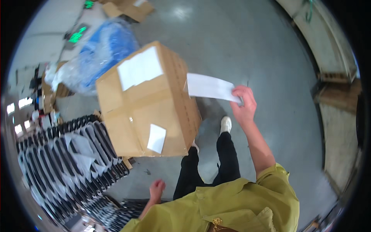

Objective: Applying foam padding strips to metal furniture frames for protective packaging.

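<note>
A large cardboard box [116, 127] stands in front of me, a tape seam across its top. On that top lie a big white paper sheet [140, 69] with a ragged edge and a smaller white slip [156, 138]. My right hand [244, 102] reaches out beyond the box's right side, thumb and fingers pinching one end of a long white paper strip [210, 87]. The strip's other end meets the box's right side; whether it sticks there I cannot tell. Near my body, my left hand [156, 189] hangs with curled fingers, nothing visible in it.
Rows of dark parts with pale wrapping [65, 158] stack up at the left. Beyond the box lie blue and clear plastic film [106, 48] and an opened carton [131, 8]. Pale wooden crates [328, 42] line the right side of the grey floor [232, 34].
</note>
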The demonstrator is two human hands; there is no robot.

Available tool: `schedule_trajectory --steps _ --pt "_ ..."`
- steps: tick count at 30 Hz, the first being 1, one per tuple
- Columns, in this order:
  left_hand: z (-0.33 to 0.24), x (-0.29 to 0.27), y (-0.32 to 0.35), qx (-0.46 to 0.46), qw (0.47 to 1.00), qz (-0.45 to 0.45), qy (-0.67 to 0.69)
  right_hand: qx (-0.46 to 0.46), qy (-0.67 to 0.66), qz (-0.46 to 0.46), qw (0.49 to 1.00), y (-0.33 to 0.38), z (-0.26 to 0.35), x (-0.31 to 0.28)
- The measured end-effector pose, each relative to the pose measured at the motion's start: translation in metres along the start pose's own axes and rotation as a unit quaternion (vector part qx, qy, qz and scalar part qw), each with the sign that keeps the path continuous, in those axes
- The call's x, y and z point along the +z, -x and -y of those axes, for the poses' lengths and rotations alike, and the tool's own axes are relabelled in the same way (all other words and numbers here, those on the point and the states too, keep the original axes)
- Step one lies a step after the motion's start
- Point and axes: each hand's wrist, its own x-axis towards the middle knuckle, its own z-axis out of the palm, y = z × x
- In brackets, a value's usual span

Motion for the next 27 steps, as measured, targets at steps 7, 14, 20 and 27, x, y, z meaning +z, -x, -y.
schedule_trajectory --steps 7,14,20,27 --pt "-0.25 0.028 0.117 0.381 0.854 0.202 0.291 -0.299 0.002 0.053 0.953 -0.02 0.202 0.006" --pt "-0.176 -0.083 0.154 0.361 0.784 0.044 0.504 -0.445 -0.137 0.272 0.842 0.09 0.358 0.048" --pt "-0.061 -0.199 0.187 0.37 0.782 -0.048 0.499 -0.455 -0.225 0.342 0.791 0.12 0.493 0.094" --pt "0.015 -0.272 0.205 0.371 0.768 -0.087 0.514 -0.592 -0.265 0.311 0.695 0.197 0.593 0.178"
